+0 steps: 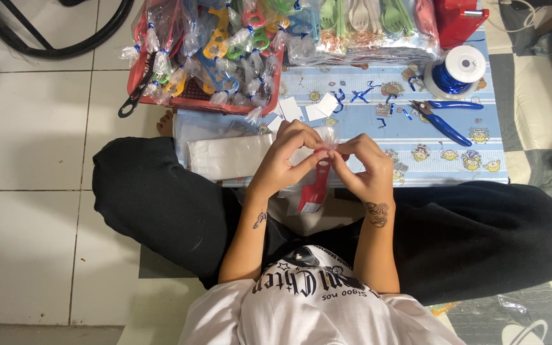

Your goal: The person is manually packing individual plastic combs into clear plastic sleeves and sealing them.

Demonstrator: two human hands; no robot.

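Thing: red peeler [315, 188] in clear bag, hanging between my hands above my lap.
Hands: left hand [283, 156] and right hand [365, 167] both pinching the bag neck.
Handling: I judge it light; film slippery, so grip at the gathered neck.
Bench: blue pliers [445, 118] lie apart.

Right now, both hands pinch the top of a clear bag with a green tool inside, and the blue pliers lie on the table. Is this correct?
Not quite. In the head view the tool inside the clear bag is red, not green. The rest holds: the left hand and right hand pinch the bag's top, and the blue pliers lie on the table.
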